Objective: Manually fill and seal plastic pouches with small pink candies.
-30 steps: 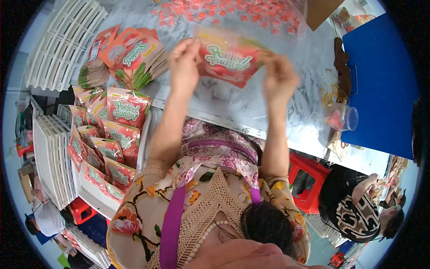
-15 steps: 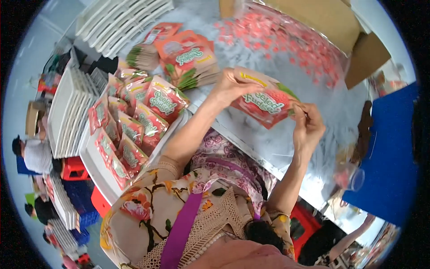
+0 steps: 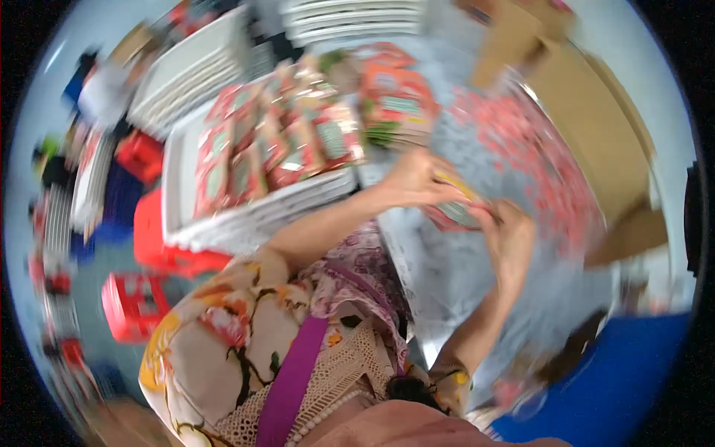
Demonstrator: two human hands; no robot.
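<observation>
Between my two hands is a red and pink candy pouch (image 3: 453, 216) with a yellow strip along its top edge. My left hand (image 3: 417, 180) is closed on the top edge at its left end. At the right end, the thumb and fingers of my right hand (image 3: 512, 235) pinch it, close to the left fingers. The pouch is tilted, so only part of its front shows. Just beyond my left hand lies a stack of flat pouches (image 3: 402, 104). Left of my left forearm, plump filled pouches (image 3: 298, 141) lie in rows in a white crate (image 3: 257, 217).
Small pink pieces (image 3: 514, 141) spread over the grey table (image 3: 439, 298), beside a cardboard box (image 3: 585, 123). White trays are stacked at the far side (image 3: 354, 22) and far left (image 3: 190, 71). Red stools (image 3: 134, 307) stand on the floor. A blue panel (image 3: 596, 380) is at lower right.
My hands have come closer together, and the pouch has tilted so less of its front shows. The whole view has turned, with the crate and pouch stack appearing further right.
</observation>
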